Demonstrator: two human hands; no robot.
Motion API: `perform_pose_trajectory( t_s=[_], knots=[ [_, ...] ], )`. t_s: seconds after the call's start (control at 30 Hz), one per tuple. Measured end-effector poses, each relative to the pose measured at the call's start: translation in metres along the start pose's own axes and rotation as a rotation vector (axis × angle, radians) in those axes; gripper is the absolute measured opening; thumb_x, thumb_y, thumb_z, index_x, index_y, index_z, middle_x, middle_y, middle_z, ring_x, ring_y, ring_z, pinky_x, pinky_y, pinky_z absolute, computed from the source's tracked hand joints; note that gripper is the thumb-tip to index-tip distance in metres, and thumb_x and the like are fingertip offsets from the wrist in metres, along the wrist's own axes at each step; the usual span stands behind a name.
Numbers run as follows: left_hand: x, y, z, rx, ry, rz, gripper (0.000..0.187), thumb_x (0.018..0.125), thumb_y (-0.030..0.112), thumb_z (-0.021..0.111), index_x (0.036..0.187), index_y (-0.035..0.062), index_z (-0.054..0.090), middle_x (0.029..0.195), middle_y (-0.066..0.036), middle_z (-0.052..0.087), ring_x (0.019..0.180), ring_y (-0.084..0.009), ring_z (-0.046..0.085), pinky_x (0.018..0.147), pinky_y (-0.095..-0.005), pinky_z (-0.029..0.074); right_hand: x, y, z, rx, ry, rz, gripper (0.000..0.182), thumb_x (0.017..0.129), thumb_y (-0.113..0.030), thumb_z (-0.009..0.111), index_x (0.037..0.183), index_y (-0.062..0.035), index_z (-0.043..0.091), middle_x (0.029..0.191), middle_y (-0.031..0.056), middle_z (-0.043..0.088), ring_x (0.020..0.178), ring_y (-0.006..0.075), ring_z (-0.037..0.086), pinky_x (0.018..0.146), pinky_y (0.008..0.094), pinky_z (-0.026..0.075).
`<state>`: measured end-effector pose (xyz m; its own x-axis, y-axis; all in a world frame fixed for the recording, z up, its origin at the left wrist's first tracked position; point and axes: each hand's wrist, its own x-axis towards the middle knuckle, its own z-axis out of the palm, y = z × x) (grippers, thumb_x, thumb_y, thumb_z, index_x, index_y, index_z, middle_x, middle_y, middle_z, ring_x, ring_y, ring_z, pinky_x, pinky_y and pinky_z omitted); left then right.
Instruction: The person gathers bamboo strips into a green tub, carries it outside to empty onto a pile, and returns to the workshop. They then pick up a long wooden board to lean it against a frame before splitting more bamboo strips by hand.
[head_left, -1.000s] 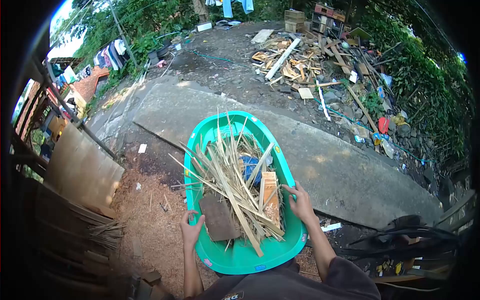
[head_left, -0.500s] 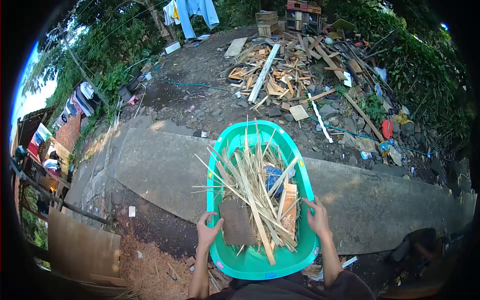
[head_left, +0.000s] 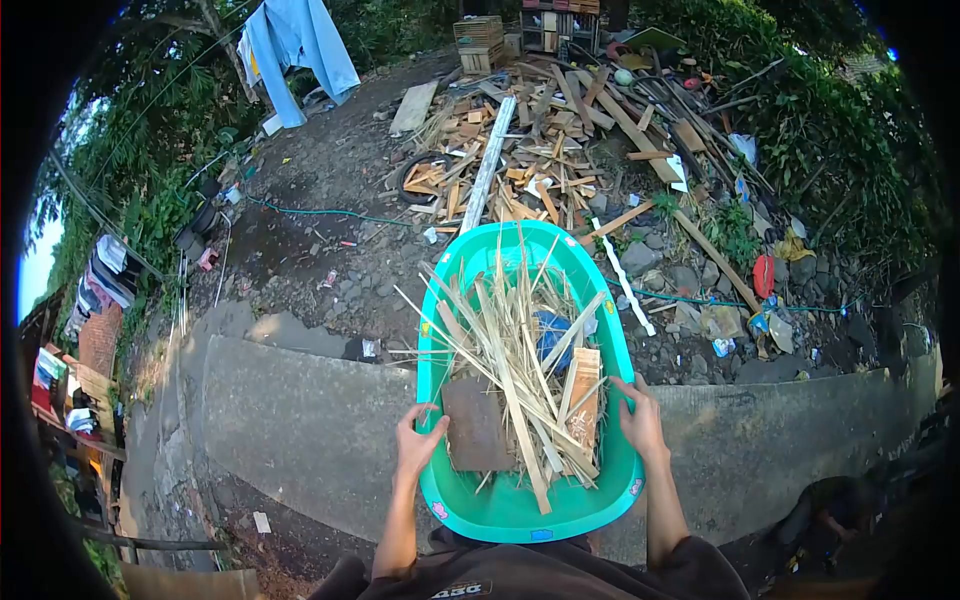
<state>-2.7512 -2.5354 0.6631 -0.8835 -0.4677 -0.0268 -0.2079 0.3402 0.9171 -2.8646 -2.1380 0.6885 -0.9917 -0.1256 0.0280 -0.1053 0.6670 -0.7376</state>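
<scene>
A green plastic baby bathtub [head_left: 490, 525] is held in front of my body, its long side pointing forward. My left hand [head_left: 418, 440] is closed on its left rim, thumb inside. On the opposite rim my right hand [head_left: 640, 418] grips the same way. Inside lies a heap of thin wood strips [head_left: 510, 370], some jutting over the left rim. A dark flat board [head_left: 477, 425] rests at the left, and a lighter wood block [head_left: 584, 395] at the right. Something blue [head_left: 552, 335] shows partly between the strips.
Beyond the concrete path [head_left: 300, 400] spreads a pile of scrap wood [head_left: 560, 150], with a long pale plank [head_left: 490, 160]. A thin green hose [head_left: 340, 212] crosses the stony ground. Light blue laundry [head_left: 300, 50] hangs at upper left. A person [head_left: 830, 515] is low at the right edge.
The view has moved forward: the scrap pile and laundry appear closer, and the path lies lower. The bathtub stays between both hands with its load.
</scene>
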Motion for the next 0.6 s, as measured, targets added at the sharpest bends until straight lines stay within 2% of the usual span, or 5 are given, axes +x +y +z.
perform_pose_trajectory(
  t_s=[0.1, 0.17, 0.3, 0.43, 0.6],
  knots=[
    [0.128, -0.013, -0.003, -0.032, -0.038, -0.033, 0.028, 0.082, 0.019, 0.084, 0.103, 0.0043, 0.071, 0.093, -0.005, 0.066, 0.087, -0.0158, 0.061, 0.083, -0.0347, 0.049, 0.093, -0.027, 0.046, 0.007, 0.048, 0.005, 0.054, 0.088, 0.01, 0.06, 0.134, -0.0152, 0.07, 0.143, 0.0407, 0.051, 0.13, 0.0458, 0.059, 0.108, 0.0453, 0.049],
    [0.222, -0.011, -0.004, 0.049, -0.072, 0.123, 0.029, 0.082, 0.018, 0.085, 0.103, 0.0041, 0.071, 0.1, -0.005, 0.07, 0.093, -0.0133, 0.059, 0.084, -0.033, 0.05, 0.167, -0.044, 0.072, -0.08, 0.085, 0.024, 0.056, 0.088, 0.011, 0.056, 0.134, -0.0156, 0.07, 0.149, 0.0369, 0.047, 0.129, 0.0477, 0.058, 0.104, 0.0474, 0.052],
    [0.377, 0.012, -0.001, 0.048, -0.1, 0.183, 0.029, 0.082, 0.017, 0.085, 0.103, 0.0042, 0.071, 0.096, -0.003, 0.067, 0.089, -0.0123, 0.058, 0.081, -0.0318, 0.049, 0.299, -0.072, 0.099, -0.05, 0.079, 0.066, 0.057, 0.086, 0.012, 0.057, 0.134, -0.0156, 0.07, 0.148, 0.0375, 0.048, 0.129, 0.0488, 0.058, 0.105, 0.0477, 0.051],
    [0.489, 0.036, -0.006, 0.055, -0.143, 0.028, 0.032, 0.08, 0.021, 0.086, 0.101, 0.0028, 0.07, 0.094, -0.006, 0.068, 0.091, -0.0161, 0.06, 0.084, -0.034, 0.048, 0.408, -0.11, 0.112, 0.027, 0.077, 0.093, 0.058, 0.086, 0.012, 0.057, 0.135, -0.0165, 0.07, 0.147, 0.0383, 0.048, 0.128, 0.0478, 0.059, 0.105, 0.047, 0.052],
    [0.657, -0.006, 0.019, -0.064, -0.127, -0.01, 0.027, 0.083, 0.014, 0.085, 0.102, 0.0021, 0.069, 0.09, -0.004, 0.067, 0.082, -0.0119, 0.061, 0.074, -0.0312, 0.049, 0.575, -0.119, 0.18, 0.025, 0.099, -0.011, 0.054, 0.087, 0.011, 0.055, 0.132, -0.0134, 0.069, 0.131, 0.028, 0.06, 0.118, 0.0484, 0.063, 0.096, 0.0502, 0.052]
  ],
)
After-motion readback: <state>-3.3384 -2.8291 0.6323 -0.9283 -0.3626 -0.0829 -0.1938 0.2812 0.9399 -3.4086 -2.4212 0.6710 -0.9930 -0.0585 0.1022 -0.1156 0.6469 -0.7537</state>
